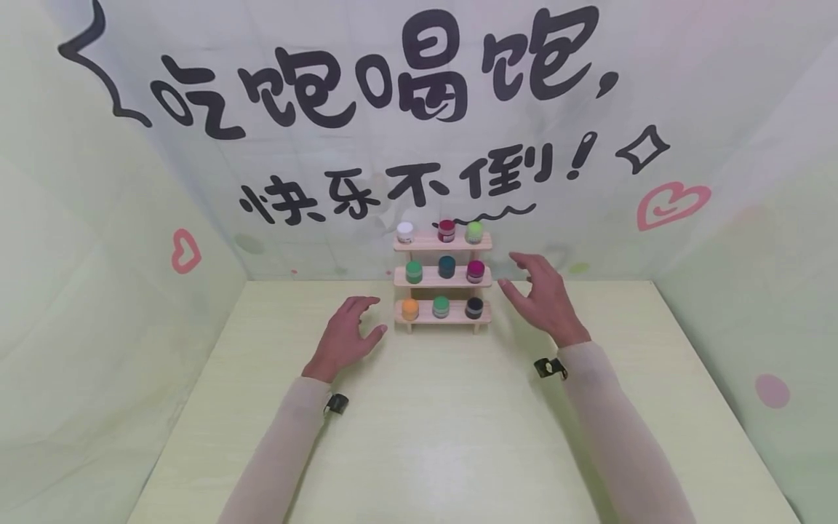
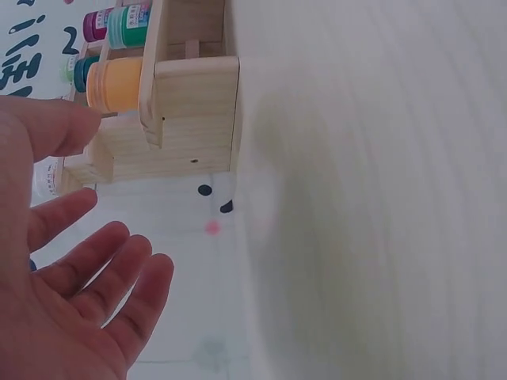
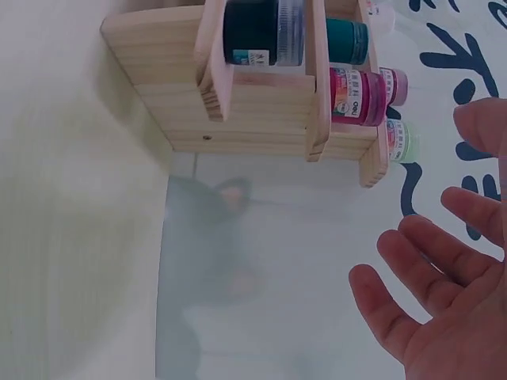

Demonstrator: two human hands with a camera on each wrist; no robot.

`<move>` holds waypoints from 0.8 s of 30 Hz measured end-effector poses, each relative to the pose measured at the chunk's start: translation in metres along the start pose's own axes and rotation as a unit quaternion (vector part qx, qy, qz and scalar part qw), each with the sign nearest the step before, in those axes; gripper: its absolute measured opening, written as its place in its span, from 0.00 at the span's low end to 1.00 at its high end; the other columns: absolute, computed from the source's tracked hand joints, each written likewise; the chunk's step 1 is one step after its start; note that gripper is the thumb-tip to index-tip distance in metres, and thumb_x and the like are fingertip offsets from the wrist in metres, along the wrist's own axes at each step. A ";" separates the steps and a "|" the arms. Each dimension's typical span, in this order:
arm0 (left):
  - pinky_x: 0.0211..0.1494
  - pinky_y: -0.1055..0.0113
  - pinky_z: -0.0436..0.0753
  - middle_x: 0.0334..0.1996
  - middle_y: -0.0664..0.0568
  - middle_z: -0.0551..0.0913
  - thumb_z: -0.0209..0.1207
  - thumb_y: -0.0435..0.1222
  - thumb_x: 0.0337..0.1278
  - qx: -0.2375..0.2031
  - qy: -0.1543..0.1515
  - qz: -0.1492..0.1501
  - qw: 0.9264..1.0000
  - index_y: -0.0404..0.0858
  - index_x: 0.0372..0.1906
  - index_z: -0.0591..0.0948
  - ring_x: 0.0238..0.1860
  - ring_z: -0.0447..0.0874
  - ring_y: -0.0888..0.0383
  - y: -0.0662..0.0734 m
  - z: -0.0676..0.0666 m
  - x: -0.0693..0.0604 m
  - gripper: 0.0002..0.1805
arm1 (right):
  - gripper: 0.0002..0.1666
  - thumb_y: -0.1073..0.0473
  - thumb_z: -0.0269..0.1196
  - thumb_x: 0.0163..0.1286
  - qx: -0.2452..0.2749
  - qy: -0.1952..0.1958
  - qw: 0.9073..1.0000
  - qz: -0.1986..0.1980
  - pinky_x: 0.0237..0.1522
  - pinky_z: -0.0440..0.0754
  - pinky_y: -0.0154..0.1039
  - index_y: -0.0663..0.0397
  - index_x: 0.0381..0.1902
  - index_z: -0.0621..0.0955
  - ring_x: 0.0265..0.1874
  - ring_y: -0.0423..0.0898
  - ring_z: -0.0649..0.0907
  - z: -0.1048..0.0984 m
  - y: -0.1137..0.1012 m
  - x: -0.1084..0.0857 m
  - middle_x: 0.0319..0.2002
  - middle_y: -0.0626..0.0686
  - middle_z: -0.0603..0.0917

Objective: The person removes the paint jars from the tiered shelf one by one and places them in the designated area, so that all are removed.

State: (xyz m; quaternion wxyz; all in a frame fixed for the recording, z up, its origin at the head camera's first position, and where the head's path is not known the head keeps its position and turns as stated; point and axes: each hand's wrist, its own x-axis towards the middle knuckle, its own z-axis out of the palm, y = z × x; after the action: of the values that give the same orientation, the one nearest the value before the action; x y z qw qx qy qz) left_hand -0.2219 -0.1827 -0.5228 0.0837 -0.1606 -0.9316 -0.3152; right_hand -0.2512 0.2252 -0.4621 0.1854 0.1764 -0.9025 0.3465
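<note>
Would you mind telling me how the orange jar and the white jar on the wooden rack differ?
The orange jar has an orange lid, while the white jar has a white one. The orange jar stands on the bottom shelf, the white jar on the top shelf. The orange jar is nearer the left hand than the white jar is. Both stand upright, and neither is held.

Bottom-right jar (image 1: 474, 308) perhaps black

Draped booth (image 1: 85, 306), lettered cloth backdrop (image 1: 314, 251), tabletop (image 1: 432, 415)
</note>
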 end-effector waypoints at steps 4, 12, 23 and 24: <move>0.58 0.51 0.90 0.66 0.44 0.78 0.68 0.44 0.66 -0.051 0.002 -0.009 0.999 0.41 0.70 0.77 0.63 0.82 0.44 -0.001 0.005 0.001 0.30 | 0.31 0.56 0.68 0.74 0.035 0.011 0.999 0.001 0.56 0.89 0.60 0.63 0.71 0.75 0.60 0.61 0.81 0.004 -0.002 0.008 0.64 0.64 0.81; 0.56 0.52 0.91 0.64 0.42 0.79 0.70 0.39 0.66 -0.105 0.006 -0.011 0.994 0.39 0.68 0.78 0.61 0.84 0.43 0.000 0.013 0.002 0.28 | 0.28 0.60 0.67 0.75 0.090 0.027 0.995 0.018 0.56 0.89 0.59 0.66 0.68 0.76 0.58 0.62 0.84 0.008 -0.007 0.025 0.64 0.67 0.81; 0.58 0.52 0.91 0.62 0.43 0.80 0.69 0.37 0.66 -0.193 0.006 -0.074 0.978 0.39 0.65 0.81 0.61 0.86 0.44 0.004 0.026 0.006 0.24 | 0.25 0.58 0.67 0.74 0.122 0.029 0.991 0.055 0.54 0.90 0.54 0.61 0.65 0.79 0.56 0.56 0.86 0.012 -0.016 0.055 0.61 0.60 0.85; 0.59 0.52 0.91 0.62 0.43 0.80 0.69 0.37 0.66 -0.203 0.006 -0.081 0.976 0.38 0.64 0.81 0.61 0.86 0.44 0.004 0.027 0.006 0.24 | 0.25 0.58 0.67 0.74 0.123 0.027 0.990 0.059 0.54 0.90 0.53 0.61 0.65 0.80 0.56 0.55 0.86 0.013 -0.016 0.058 0.61 0.59 0.85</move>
State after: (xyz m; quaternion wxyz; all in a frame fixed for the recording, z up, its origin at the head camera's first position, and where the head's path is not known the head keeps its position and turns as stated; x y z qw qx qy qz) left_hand -0.2275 -0.1619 -0.5405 0.0290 -0.0969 -0.8577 -0.5042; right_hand -0.2969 0.1939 -0.4358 0.1659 0.1354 -0.8564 0.4699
